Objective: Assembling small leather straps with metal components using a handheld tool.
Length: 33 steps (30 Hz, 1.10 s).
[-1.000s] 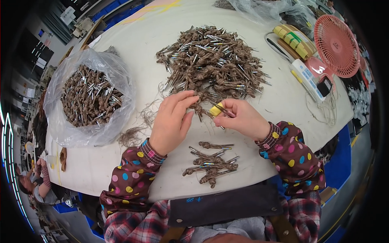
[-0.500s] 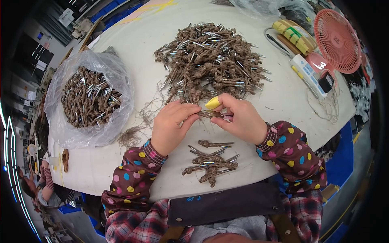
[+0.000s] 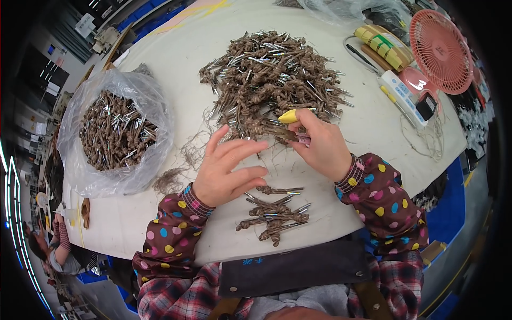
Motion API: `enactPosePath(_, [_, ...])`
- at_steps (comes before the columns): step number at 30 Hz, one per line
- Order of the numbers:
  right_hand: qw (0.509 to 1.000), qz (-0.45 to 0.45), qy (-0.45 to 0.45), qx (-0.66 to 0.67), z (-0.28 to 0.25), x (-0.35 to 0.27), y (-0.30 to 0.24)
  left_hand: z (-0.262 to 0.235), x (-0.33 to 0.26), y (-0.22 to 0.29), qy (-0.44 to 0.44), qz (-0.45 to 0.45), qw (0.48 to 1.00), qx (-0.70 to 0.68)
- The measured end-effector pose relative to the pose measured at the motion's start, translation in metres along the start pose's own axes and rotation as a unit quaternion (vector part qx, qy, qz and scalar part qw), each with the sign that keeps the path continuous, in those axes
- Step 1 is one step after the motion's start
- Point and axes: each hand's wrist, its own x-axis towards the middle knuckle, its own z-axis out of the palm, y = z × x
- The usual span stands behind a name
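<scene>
My left hand [image 3: 226, 169] is open, its fingers spread over the table just short of the large pile. My right hand [image 3: 322, 146], with a yellow cover on one fingertip, is closed on a small tool with dark metal blades, which looks like thread snips [image 3: 289, 136]. The blades reach over the near edge of the large pile of knotted brown cords [image 3: 277, 80] with shiny tips. Several more knotted cords [image 3: 274, 213] lie in a small group in front of me. A small dark end shows by my left fingertips; what it belongs to is hidden.
At left stands a clear plastic bag [image 3: 160, 106] full of knotted cords, with loose thread [image 3: 172, 180] beside it. To the right are a white power strip [image 3: 402, 98], a pink fan [image 3: 441, 53] and a yellow-wrapped bundle [image 3: 385, 45]. Another person [image 3: 61, 248] is at far left.
My hands have moved apart. The left has let go and spread its fingers; the right has lifted slightly away and toward the pile, with the snips still in it.
</scene>
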Motion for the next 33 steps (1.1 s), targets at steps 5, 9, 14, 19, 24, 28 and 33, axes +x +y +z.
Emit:
enactPosePath(5, [0.999, -0.001, -0.031, -0.004, -0.004, -0.002, -0.003, -0.009, 0.006, -0.007, 0.081, -0.215, 0.972, -0.057])
enactPosePath(9, [0.998, -0.006, -0.062, -0.004, -0.004, -0.001, -0.004, -0.012, 0.01, -0.005, -0.012, -0.219, 0.973, -0.075])
enactPosePath(14, [0.998, -0.013, -0.051, 0.027, -0.003, -0.001, -0.004, -0.007, 0.021, -0.005, -0.059, -0.155, 0.986, 0.014])
enactPosePath(19, [0.997, 0.007, -0.043, 0.066, -0.003, 0.001, -0.004, 0.008, 0.017, -0.01, 0.021, -0.084, 0.988, 0.13])
enactPosePath(24, [0.995, 0.024, -0.072, 0.071, -0.008, 0.001, -0.007, 0.013, 0.014, -0.011, 0.06, -0.053, 0.989, 0.125])
enactPosePath(28, [0.993, 0.016, -0.092, 0.071, -0.008, 0.004, -0.001, 0.01, 0.01, -0.012, 0.028, -0.09, 0.995, 0.005])
enactPosePath(33, [0.99, -0.093, -0.103, 0.014, -0.008, 0.0, 0.001, 0.014, 0.004, -0.008, -0.123, -0.309, 0.735, -0.591])
